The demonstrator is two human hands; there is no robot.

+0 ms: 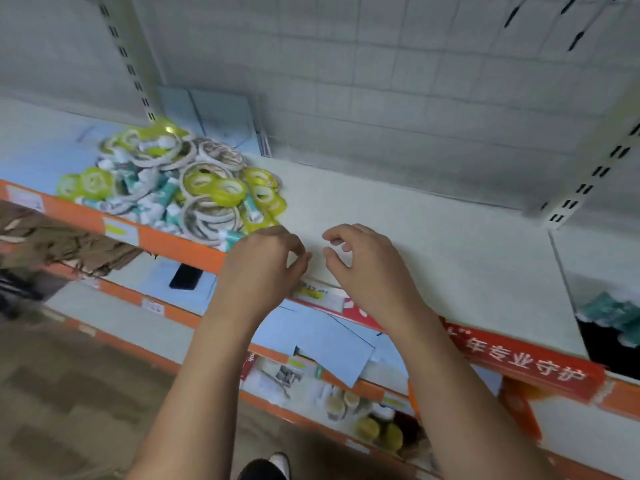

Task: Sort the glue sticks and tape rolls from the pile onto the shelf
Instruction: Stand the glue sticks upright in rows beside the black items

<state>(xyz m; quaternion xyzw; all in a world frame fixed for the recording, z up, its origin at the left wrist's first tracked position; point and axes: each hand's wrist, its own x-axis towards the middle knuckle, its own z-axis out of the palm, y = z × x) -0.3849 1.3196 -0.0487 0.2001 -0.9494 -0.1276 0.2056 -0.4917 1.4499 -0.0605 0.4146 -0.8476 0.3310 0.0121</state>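
A mixed pile [180, 181] of yellow-green and white tape rolls and teal-and-white glue sticks lies on the left part of the white shelf [433, 244]. One yellow tape roll [211, 185] sits on top near the middle of the pile. A glue stick [230, 237] lies at the pile's front edge by the orange shelf lip. My left hand [266, 261] hovers just right of the pile, fingers curled, nothing in it. My right hand [363, 261] is beside it over bare shelf, fingers bent and apart, holding nothing.
Blue sheets [214, 116] lean at the back behind the pile. A slotted upright [588, 181] bounds the shelf at the right, with a divider [561, 268] and teal items [613, 317] past it. Lower shelves [329, 344] hold blue paper, jars and a black object [185, 277].
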